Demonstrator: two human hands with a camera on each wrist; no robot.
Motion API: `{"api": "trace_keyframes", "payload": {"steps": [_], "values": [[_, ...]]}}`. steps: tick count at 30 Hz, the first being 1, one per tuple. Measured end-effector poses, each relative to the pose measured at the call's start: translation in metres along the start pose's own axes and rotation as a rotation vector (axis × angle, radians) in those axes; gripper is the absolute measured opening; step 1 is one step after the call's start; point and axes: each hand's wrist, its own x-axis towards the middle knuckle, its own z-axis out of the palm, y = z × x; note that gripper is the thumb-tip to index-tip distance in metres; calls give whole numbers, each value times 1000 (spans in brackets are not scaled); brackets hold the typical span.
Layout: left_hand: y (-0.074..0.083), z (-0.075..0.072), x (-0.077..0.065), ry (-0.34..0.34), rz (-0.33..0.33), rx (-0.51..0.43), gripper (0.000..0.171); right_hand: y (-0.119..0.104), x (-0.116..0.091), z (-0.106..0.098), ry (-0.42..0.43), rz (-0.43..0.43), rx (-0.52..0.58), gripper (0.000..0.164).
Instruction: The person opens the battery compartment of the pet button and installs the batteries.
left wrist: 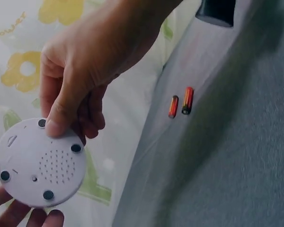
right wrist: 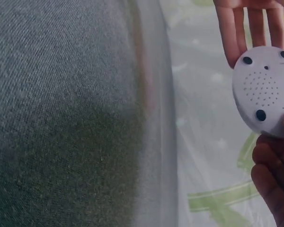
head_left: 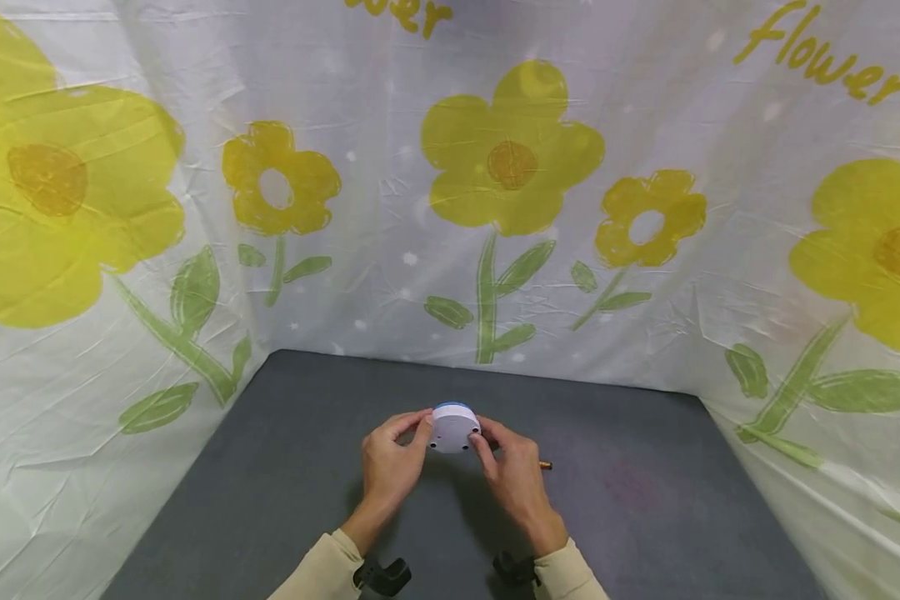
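Observation:
Above the table, both hands hold a round white device [head_left: 453,432] with a blue rim at its top edge. Its face toward me has small speaker holes and dark round feet, plain in the left wrist view on the device [left wrist: 57,165]. My left hand [head_left: 392,462] pinches its left edge, thumb in front. At the opposite edge my right hand [head_left: 516,471] grips it with the thumb on the perforated face and the other fingers curled behind. In the right wrist view, the left-hand fingers [right wrist: 255,28] reach behind the device [right wrist: 262,90]. The device's far side is hidden.
Two small orange and black batteries [left wrist: 187,100] lie on the dark grey table [head_left: 307,400]; in the head view one battery [head_left: 545,465] shows beside the right hand. A white curtain [head_left: 375,275] with yellow flowers encloses the table's back and sides. Each wrist wears a black strap.

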Motion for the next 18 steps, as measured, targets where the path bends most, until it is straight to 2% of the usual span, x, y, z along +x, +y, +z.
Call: {"api": "trace_keyframes", "payload": {"steps": [5,10,14,18], "values": [[0,-4,2,-97,41,11,29,0,2,1,8,30,31,27],[-2,-6,6,-142,47,53,27,-4,3,1,-15,77,41,24],[-8,-9,9,-183,11,90,25,-6,3,1,-58,120,22,19],[-14,-12,11,-233,-66,84,24,-6,3,3,-106,163,17,18]]}}
